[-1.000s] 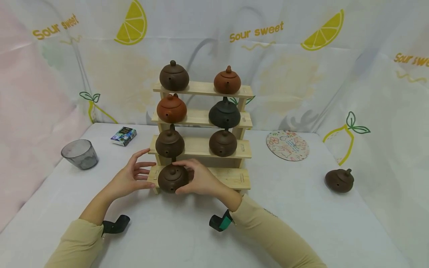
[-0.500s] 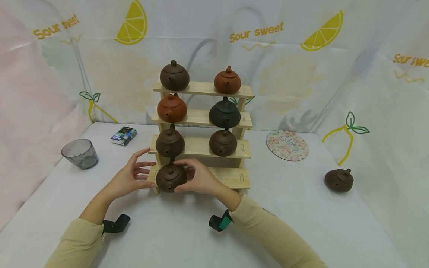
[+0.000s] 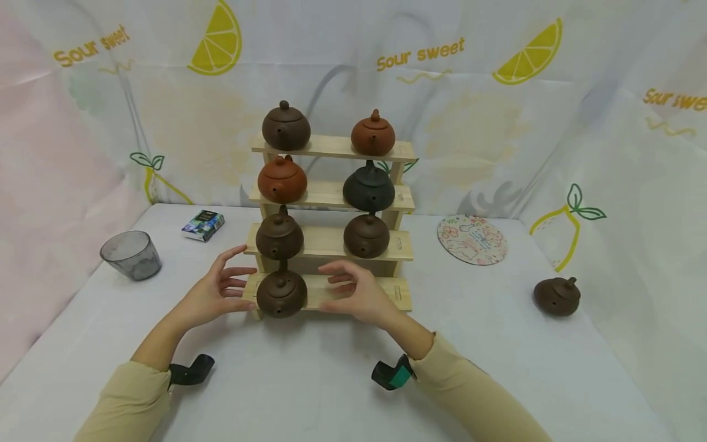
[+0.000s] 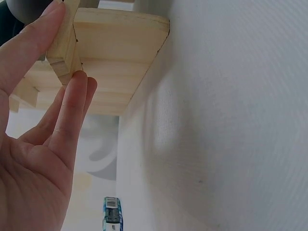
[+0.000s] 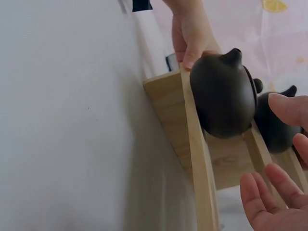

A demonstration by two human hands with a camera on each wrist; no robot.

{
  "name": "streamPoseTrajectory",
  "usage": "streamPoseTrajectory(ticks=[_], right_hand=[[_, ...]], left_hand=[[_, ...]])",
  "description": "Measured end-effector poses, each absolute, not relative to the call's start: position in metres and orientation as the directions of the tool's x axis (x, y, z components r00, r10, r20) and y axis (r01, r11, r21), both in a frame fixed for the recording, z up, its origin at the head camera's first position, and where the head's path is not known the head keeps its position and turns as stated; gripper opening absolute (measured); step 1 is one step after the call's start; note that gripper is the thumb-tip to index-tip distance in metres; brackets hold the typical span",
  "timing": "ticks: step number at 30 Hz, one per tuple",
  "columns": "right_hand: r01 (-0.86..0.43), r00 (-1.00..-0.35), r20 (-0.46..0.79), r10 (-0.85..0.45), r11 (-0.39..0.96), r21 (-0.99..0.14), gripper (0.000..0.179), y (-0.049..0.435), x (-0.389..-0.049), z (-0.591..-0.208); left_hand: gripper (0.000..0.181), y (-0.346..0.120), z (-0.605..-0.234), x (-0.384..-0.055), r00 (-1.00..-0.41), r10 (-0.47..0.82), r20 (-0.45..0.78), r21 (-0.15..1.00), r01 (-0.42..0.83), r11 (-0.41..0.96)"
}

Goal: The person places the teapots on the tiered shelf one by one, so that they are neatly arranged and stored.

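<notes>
A tiered wooden stand (image 3: 337, 282) holds small clay teapots on its steps. On the bottom step, at the left, sits a dark brown teapot (image 3: 282, 294), upright with its spout facing forward. My left hand (image 3: 215, 291) grips the left end of that step; the left wrist view shows thumb and fingertips on either side of the board (image 4: 65, 50). My right hand (image 3: 359, 296) hovers right of the brown teapot, thumb and fingers spread, with a gap between them and the pot. The right wrist view shows the same teapot (image 5: 224, 96) beyond my fingers.
Higher steps carry several more teapots, among them a black one (image 3: 369, 186) and a reddish one (image 3: 282, 180). A grey glass cup (image 3: 132, 255) and a small box (image 3: 203, 225) stand left. Rightward lie a round patterned mat (image 3: 472, 239) and another brown teapot (image 3: 556, 296).
My right hand has let go of the brown teapot on the bottom step and drawn away to the right. The pot had shifted slightly left. My left hand has stayed on the stand.
</notes>
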State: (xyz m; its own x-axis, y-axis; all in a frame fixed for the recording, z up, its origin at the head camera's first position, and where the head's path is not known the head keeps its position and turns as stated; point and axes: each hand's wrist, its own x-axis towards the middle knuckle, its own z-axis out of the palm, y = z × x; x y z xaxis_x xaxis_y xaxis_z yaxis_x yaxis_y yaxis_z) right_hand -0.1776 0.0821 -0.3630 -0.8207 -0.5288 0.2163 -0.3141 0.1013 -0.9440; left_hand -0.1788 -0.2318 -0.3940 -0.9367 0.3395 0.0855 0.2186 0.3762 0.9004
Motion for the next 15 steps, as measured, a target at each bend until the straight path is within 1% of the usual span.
streamPoseTrajectory(ticks=[7, 15], right_hand=[[-0.299, -0.864, 0.211, -0.457, 0.128, -0.946, 0.051, 0.104, -0.172, -0.362], [-0.288, -0.892, 0.213, -0.400, 0.136, -0.948, 0.050, 0.127, -0.165, -0.361]], left_hand=[[0.109, -0.231, -0.394, -0.180, -0.937, 0.339, 0.086, 0.902, 0.218, 0.373], [0.109, -0.231, -0.394, -0.180, -0.936, 0.341, 0.084, 0.903, 0.216, 0.372]])
